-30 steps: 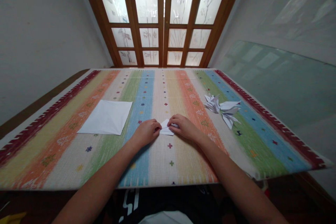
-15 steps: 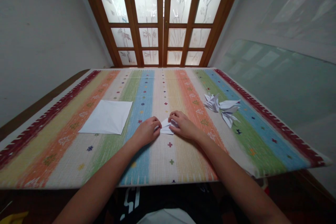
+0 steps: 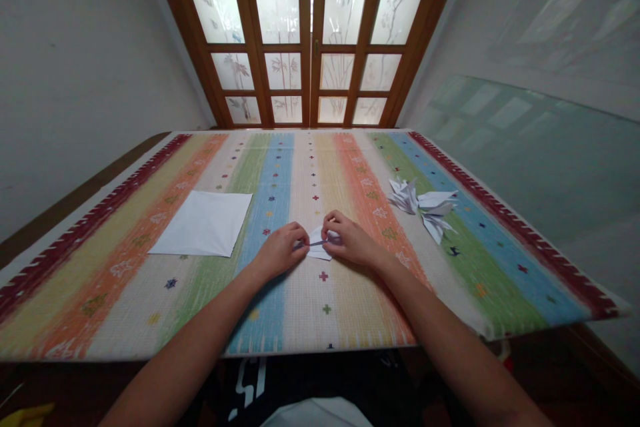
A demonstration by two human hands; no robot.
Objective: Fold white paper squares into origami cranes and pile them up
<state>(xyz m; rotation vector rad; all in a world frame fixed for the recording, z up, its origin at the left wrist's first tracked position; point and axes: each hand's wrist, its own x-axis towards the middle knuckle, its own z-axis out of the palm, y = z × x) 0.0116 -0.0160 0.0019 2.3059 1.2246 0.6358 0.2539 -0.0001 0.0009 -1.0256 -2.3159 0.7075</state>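
Observation:
A small piece of folded white paper (image 3: 318, 251) lies near the middle of the table, between my hands. My left hand (image 3: 284, 247) pinches its left side with thumb and fingers. On the opposite side, my right hand (image 3: 346, 237) has its fingertips closed on the paper too. A narrow, shaded flap stands up as a line from one hand to the other. Both ends of the paper are covered by my fingers.
A flat stack of white paper squares (image 3: 205, 223) rests on the left. To the right lie several folded white paper pieces (image 3: 435, 207) in a heap. A striped cloth (image 3: 260, 167) covers the table, and wooden doors (image 3: 310, 47) stand behind it.
A flap of the folded paper has come up between my hands and now shows as a thin dark line. My hands have barely moved, still gripping both sides.

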